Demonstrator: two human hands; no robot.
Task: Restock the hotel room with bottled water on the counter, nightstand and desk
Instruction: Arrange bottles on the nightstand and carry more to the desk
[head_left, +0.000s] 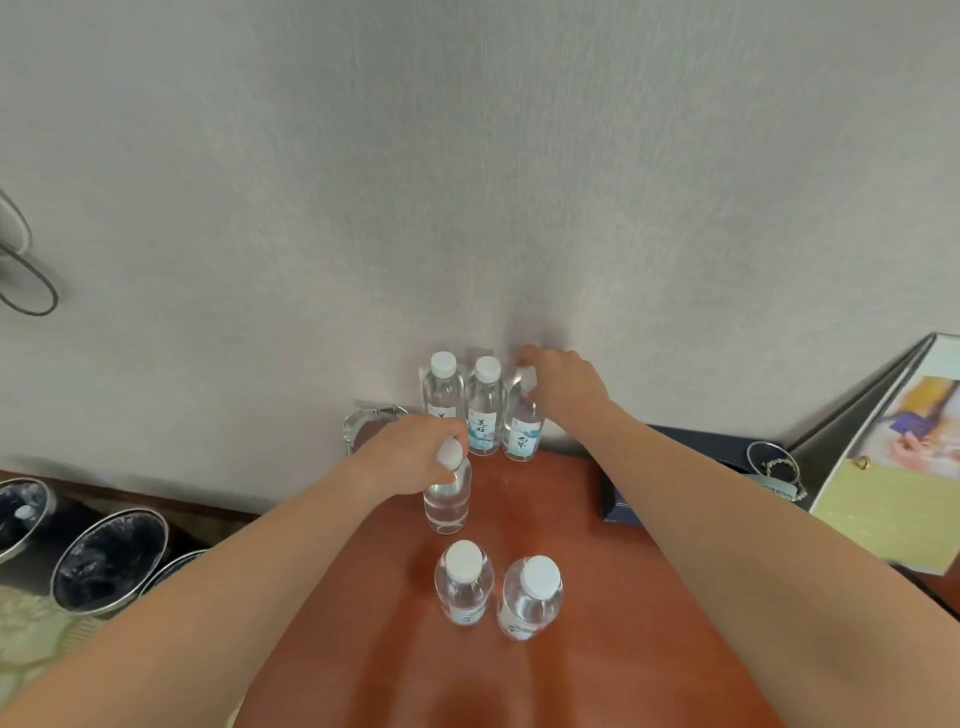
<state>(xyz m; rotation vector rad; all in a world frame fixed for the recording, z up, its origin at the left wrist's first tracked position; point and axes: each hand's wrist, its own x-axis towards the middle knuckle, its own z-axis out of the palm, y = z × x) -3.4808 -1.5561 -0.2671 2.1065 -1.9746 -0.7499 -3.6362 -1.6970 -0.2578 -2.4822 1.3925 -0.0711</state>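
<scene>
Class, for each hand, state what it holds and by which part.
The left hand holds the middle water bottle by its cap and neck. The right hand holds the rightmost back-row water bottle at its top.

Left grip (410, 457) curled, right grip (563, 387) curled

Glass ashtray (371, 423) by wall; dark box (621, 506); lined bins (109, 561) on floor.

Left hand (410, 457) and right hand (563, 384) bare; both forearms (270, 561) bare too.
</scene>
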